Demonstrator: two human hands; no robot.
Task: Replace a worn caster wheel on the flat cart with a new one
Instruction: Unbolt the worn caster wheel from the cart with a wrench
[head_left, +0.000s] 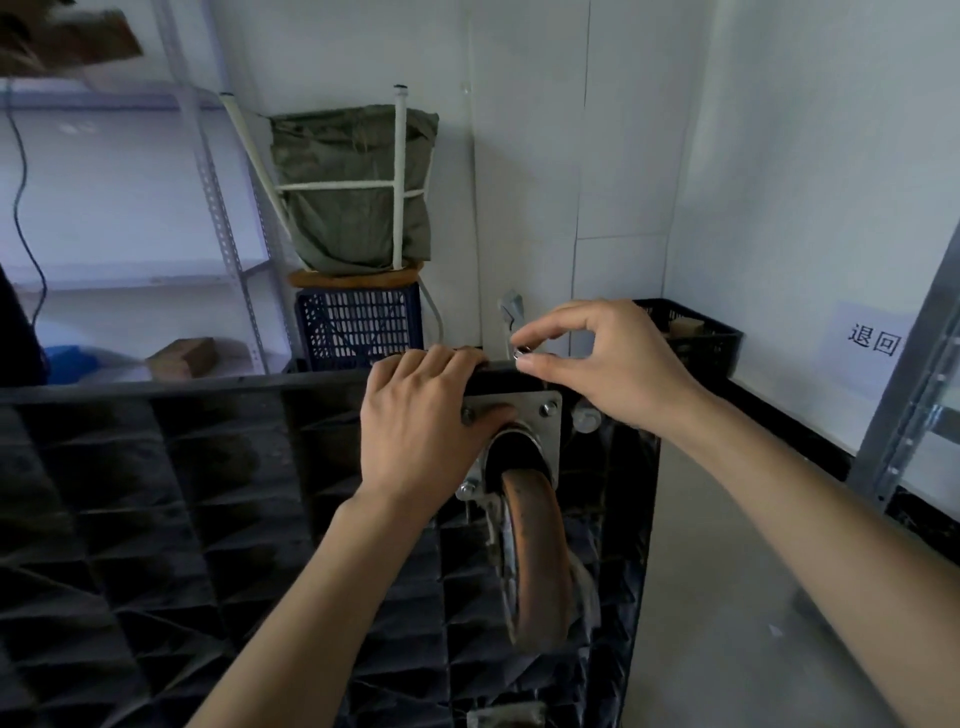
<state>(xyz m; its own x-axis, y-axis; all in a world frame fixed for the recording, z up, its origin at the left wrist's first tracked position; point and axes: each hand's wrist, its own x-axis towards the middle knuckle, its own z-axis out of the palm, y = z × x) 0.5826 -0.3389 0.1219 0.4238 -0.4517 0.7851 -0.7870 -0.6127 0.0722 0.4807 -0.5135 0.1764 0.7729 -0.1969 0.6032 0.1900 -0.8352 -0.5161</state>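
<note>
A blue crate (358, 325) (green sack (353, 187) above) stands beside metal shelving (223, 228).

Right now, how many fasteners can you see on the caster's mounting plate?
2: one bolt at the plate's upper left beside the left hand, one bolt at the upper right. The lower corners are hidden.
</note>
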